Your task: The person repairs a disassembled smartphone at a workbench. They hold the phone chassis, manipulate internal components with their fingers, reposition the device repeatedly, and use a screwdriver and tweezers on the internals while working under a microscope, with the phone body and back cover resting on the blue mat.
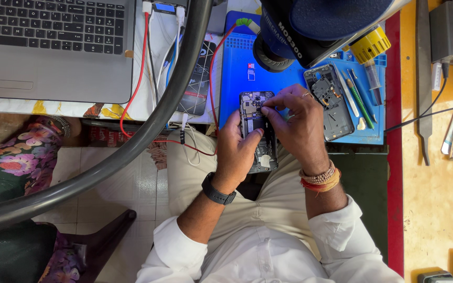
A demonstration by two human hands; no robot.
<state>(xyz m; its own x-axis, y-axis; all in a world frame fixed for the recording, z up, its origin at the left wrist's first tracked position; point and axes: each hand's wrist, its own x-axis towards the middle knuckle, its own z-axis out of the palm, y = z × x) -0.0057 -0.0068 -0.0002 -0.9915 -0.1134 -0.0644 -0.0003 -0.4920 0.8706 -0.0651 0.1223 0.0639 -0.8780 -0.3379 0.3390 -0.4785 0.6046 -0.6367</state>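
The opened phone (258, 131), its back cover off and its board and black internals showing, is held just above the person's lap at the near edge of the blue work mat (237, 78), which lies on the worktop (431, 173). The left hand (239, 149) is wrapped around the phone's left side and lower half, thumb laid across its face, gripping it steady. The right hand (294, 123) is closed in a pinch at the phone's upper end, fingertips pressed together right on the board near the camera area; whether they hold a tiny part or tool or only press down is too small to tell. By the look of it, the step in hand is fine work on the upper board of the open phone, one hand bracing while the other handles something very small. Any next move there calls for a light, exact touch and a still supporting grip, since the parts are small and crowded. Just beyond the right hand a second phone frame (330, 102) lies on the mat, with tweezers and a green-handled tool (360, 102) beside it and a yellow-capped bottle (369, 44) farther off. A microscope head (310, 26) hangs over the mat's far end, a laptop (53, 47) sits far left, and red and white cables (142, 68) trail between them
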